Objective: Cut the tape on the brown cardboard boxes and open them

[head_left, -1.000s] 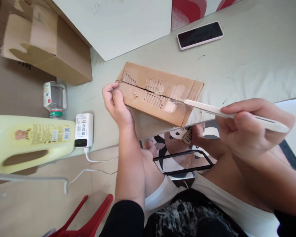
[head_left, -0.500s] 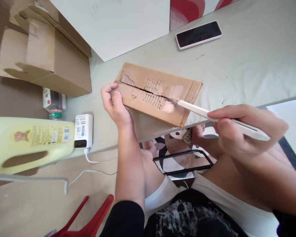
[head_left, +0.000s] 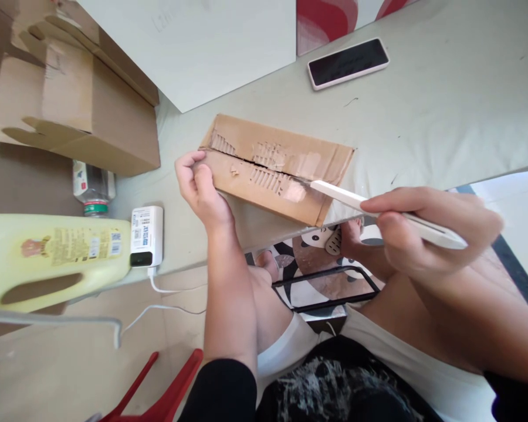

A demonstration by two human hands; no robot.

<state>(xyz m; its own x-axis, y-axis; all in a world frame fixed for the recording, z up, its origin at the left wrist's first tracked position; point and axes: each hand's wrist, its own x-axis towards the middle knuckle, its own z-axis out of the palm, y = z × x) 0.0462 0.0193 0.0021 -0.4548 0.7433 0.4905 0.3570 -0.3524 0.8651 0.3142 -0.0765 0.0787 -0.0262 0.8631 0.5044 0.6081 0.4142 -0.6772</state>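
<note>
A flat brown cardboard box (head_left: 246,181) with torn tape along its middle seam lies on the pale green table (head_left: 444,117). My left hand (head_left: 200,190) grips the box's left end, thumb and fingers pinching its edge. My right hand (head_left: 426,228) holds a white utility knife (head_left: 347,198) by its handle. The knife's tip touches the seam near the box's right end.
A phone (head_left: 347,61) lies face up at the back. A white board (head_left: 211,41) and an open cardboard carton (head_left: 92,117) stand at the back left. A yellow jug (head_left: 48,258), a small bottle (head_left: 92,187) and a white charger (head_left: 146,234) sit at the left.
My right hand has slid the knife leftward, so its tip has moved from the box's right edge onto the taped seam. My left hand keeps its grip on the box.
</note>
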